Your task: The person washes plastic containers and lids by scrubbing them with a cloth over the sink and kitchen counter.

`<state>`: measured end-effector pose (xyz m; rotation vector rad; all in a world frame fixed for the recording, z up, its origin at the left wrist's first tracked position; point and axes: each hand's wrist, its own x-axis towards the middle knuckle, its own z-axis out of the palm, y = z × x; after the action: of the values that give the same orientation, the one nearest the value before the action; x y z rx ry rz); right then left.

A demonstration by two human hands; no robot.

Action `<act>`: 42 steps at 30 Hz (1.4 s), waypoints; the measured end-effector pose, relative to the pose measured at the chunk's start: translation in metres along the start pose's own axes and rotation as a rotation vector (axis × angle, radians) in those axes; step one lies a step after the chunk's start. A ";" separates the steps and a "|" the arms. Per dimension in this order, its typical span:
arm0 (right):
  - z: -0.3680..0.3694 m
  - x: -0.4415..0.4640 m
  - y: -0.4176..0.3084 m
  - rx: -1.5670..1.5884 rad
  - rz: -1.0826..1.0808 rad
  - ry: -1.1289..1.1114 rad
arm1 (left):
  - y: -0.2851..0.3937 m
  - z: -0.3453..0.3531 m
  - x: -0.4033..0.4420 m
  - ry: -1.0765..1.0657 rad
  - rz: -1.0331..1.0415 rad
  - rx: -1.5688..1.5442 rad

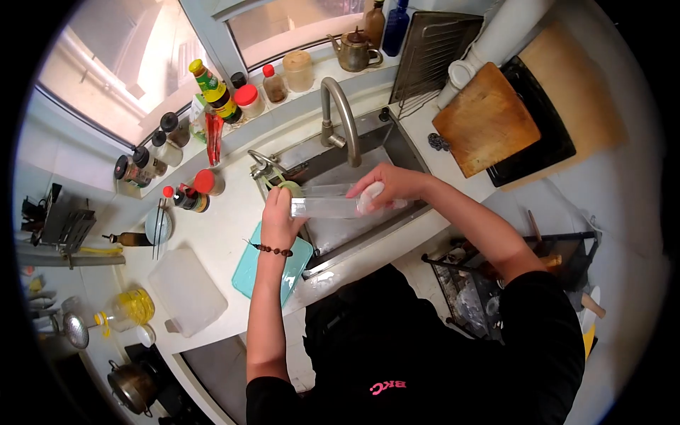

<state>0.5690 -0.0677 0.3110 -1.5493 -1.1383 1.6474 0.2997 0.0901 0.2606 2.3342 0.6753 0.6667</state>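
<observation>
A clear plastic container [322, 206] is held over the sink [347, 234], tilted on its side. My left hand [278, 212], with a beaded bracelet at the wrist, grips its left end. On the other side, my right hand [388, 185] presses a small white sponge-like pad [370, 197] against the container wall. The fingers of that hand are curled round the pad, partly hiding it. Below my left wrist a turquoise plastic lid [273, 265] lies on the counter at the sink's edge. The curved metal faucet [340, 117] arches over the basin behind the container.
A translucent plastic box [188, 290] lies on the left counter, near a bowl [159, 227] with chopsticks. Bottles and jars [248, 100] line the windowsill beside a metal teapot [355, 51]. To the right leans a wooden cutting board [489, 120]; a black rack [482, 283] stands below.
</observation>
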 end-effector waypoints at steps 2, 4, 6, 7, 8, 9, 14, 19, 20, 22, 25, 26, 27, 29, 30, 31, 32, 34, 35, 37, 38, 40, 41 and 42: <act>0.000 0.015 0.011 -0.014 -0.044 -0.105 | 0.002 -0.005 -0.005 -0.008 0.000 0.045; 0.003 0.027 0.012 -0.027 -0.085 -0.220 | 0.008 -0.015 -0.008 0.056 0.045 0.059; 0.002 0.040 0.004 -0.013 -0.057 -0.365 | 0.006 -0.024 -0.015 0.038 -0.003 0.108; 0.003 0.047 -0.001 -0.012 -0.060 -0.394 | 0.007 -0.029 -0.021 0.043 -0.027 0.124; 0.004 0.056 -0.009 -0.141 -0.099 -0.428 | 0.008 -0.035 -0.026 0.033 -0.039 0.159; 0.005 0.063 -0.018 -0.277 -0.143 -0.459 | 0.008 -0.041 -0.029 0.031 -0.049 0.195; 0.041 0.095 -0.043 -0.314 -0.334 -0.454 | 0.009 -0.061 -0.060 0.076 -0.061 0.223; 0.109 0.135 -0.055 -0.148 -0.168 -0.412 | 0.013 -0.082 -0.077 0.096 0.103 0.276; 0.118 0.140 -0.058 -0.155 -0.172 -0.407 | 0.009 -0.090 -0.080 0.094 0.125 0.313; 0.138 0.142 -0.074 -0.300 -0.331 -0.402 | -0.003 -0.106 -0.086 0.114 0.182 0.316; 0.142 0.139 -0.079 -0.370 -0.302 -0.352 | -0.034 -0.132 -0.102 0.156 0.173 0.351; 0.141 0.138 -0.078 -0.394 -0.283 -0.315 | -0.043 -0.142 -0.105 0.159 0.169 0.360; 0.139 0.135 -0.078 -0.401 -0.271 -0.303 | -0.051 -0.149 -0.108 0.160 0.161 0.364; 0.137 0.127 -0.075 -0.346 -0.042 -0.303 | -0.063 -0.154 -0.113 0.148 0.155 0.311; 0.144 0.125 -0.079 -0.346 -0.031 -0.283 | -0.070 -0.155 -0.111 0.137 0.148 0.278; 0.156 0.120 -0.086 -0.358 -0.045 -0.259 | -0.075 -0.153 -0.108 0.131 0.165 0.259; 0.167 0.117 -0.091 -0.366 -0.056 -0.232 | -0.076 -0.147 -0.105 0.133 0.216 0.237; 0.190 0.130 -0.100 -0.329 -0.025 -0.173 | -0.071 -0.132 -0.104 0.126 0.274 0.190; 0.200 0.134 -0.105 -0.300 -0.016 -0.140 | -0.067 -0.126 -0.103 0.131 0.294 0.164; 0.216 0.133 -0.121 -0.377 -0.083 -0.119 | -0.076 -0.128 -0.102 0.181 0.295 0.175; 0.223 0.132 -0.127 -0.449 -0.150 -0.115 | -0.083 -0.133 -0.104 0.181 0.307 0.172; 0.219 0.135 -0.113 -0.457 -0.188 -0.127 | -0.093 -0.144 -0.108 0.113 0.360 0.319; 0.212 0.136 -0.106 -0.513 -0.198 -0.133 | -0.097 -0.151 -0.109 0.121 0.361 0.322; 0.207 0.134 -0.103 -0.568 -0.208 -0.142 | -0.100 -0.159 -0.112 0.142 0.312 0.263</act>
<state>0.3336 0.0578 0.3290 -1.5817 -1.8966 1.3783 0.0915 0.1561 0.2699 2.6865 0.4866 0.9376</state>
